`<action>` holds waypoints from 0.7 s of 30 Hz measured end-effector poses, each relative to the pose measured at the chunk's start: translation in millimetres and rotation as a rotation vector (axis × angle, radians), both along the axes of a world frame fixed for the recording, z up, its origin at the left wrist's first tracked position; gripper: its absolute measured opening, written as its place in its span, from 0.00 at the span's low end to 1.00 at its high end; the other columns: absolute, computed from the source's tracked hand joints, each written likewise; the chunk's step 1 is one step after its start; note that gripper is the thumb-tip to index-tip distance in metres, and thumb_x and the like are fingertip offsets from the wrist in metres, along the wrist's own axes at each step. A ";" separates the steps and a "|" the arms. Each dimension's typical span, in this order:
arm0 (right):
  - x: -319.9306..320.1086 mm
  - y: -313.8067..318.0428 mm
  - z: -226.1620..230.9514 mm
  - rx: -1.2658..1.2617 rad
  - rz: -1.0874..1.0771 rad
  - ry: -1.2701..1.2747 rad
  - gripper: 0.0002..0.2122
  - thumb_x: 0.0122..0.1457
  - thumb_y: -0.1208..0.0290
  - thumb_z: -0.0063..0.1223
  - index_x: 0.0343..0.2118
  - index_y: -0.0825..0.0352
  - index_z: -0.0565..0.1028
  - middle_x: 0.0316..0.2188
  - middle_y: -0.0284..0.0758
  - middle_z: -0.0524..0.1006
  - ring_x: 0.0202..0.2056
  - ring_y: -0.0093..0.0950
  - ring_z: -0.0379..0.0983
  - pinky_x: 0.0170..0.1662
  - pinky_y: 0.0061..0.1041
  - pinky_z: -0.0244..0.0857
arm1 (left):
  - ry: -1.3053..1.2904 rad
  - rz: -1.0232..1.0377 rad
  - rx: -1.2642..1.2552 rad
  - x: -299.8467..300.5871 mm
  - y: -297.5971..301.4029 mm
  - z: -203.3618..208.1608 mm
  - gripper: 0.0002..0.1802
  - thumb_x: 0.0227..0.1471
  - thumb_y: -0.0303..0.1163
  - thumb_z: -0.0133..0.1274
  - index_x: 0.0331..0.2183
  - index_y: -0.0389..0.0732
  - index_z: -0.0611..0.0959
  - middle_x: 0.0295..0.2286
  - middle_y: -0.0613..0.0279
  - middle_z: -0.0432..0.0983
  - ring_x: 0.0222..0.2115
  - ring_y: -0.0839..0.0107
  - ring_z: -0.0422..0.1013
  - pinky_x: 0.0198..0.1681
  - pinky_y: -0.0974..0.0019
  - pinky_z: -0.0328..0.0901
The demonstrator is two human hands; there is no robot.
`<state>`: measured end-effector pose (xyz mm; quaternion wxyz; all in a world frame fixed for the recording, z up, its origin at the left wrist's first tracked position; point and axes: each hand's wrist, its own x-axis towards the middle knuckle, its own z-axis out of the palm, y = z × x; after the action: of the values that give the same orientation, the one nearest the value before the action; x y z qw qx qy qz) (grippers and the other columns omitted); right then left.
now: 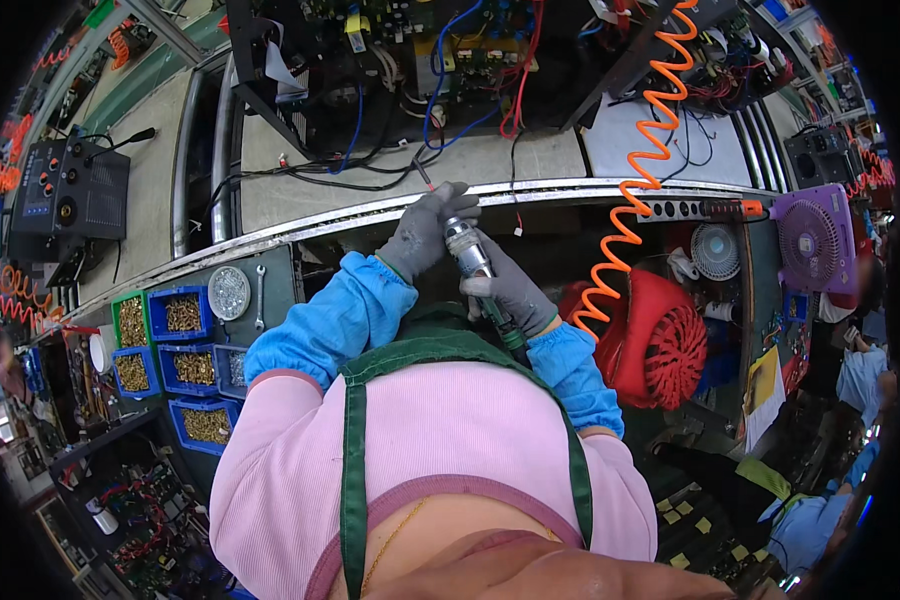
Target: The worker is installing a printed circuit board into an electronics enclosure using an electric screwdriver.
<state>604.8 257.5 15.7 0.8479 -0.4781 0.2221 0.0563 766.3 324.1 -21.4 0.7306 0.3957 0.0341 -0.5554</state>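
Observation:
Both hands wear grey gloves and meet on a power screwdriver point(467, 250) with a silver body, held in front of my chest. My left hand point(420, 236) is closed round its front end, where a thin bit point(423, 174) sticks out beyond the fingers. Farther back, my right hand point(518, 288) wraps the rear of the body, and a dark green part of the tool point(511, 338) runs down below it. The bit's tip is over the bench edge, close to black cables point(365, 182). An open chassis with circuit boards and wires point(460, 60) stands just beyond.
Blue bins of brass-coloured fasteners point(191, 368), a round dish point(229, 293) and a wrench point(260, 298) lie at left. An orange coiled hose point(638, 190) hangs at right, above a red fan-like object point(660, 345). A power strip point(695, 209) runs along the bench edge near a purple fan point(811, 240).

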 end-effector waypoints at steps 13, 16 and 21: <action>-89.8 1.0 -22.3 -0.501 -0.013 0.148 0.33 0.49 0.68 0.58 0.59 0.67 0.60 0.44 0.36 0.72 0.44 0.23 0.68 0.47 0.22 0.63 | 0.112 0.206 0.120 -37.8 0.8 -22.9 0.14 0.61 0.39 0.41 0.39 0.40 0.75 0.22 0.65 0.71 0.23 0.69 0.69 0.30 0.63 0.68; -88.9 6.2 -37.6 -0.522 -0.015 0.204 0.30 0.51 0.65 0.59 0.57 0.68 0.63 0.44 0.36 0.73 0.44 0.24 0.69 0.48 0.23 0.62 | 0.062 0.208 0.259 -38.4 2.1 -25.3 0.12 0.61 0.35 0.42 0.37 0.39 0.76 0.20 0.66 0.71 0.20 0.71 0.68 0.28 0.64 0.67; -76.3 13.2 -42.7 -0.423 -0.078 0.183 0.29 0.49 0.64 0.61 0.54 0.68 0.65 0.39 0.36 0.74 0.41 0.24 0.69 0.46 0.24 0.63 | 0.040 0.097 0.174 -34.4 3.2 -19.0 0.14 0.61 0.38 0.42 0.38 0.38 0.76 0.20 0.67 0.71 0.22 0.71 0.68 0.30 0.64 0.67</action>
<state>528.5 270.7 -27.0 0.7066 -0.6292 0.3232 0.0186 732.0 327.2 -40.4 0.7187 0.4442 0.1159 -0.5223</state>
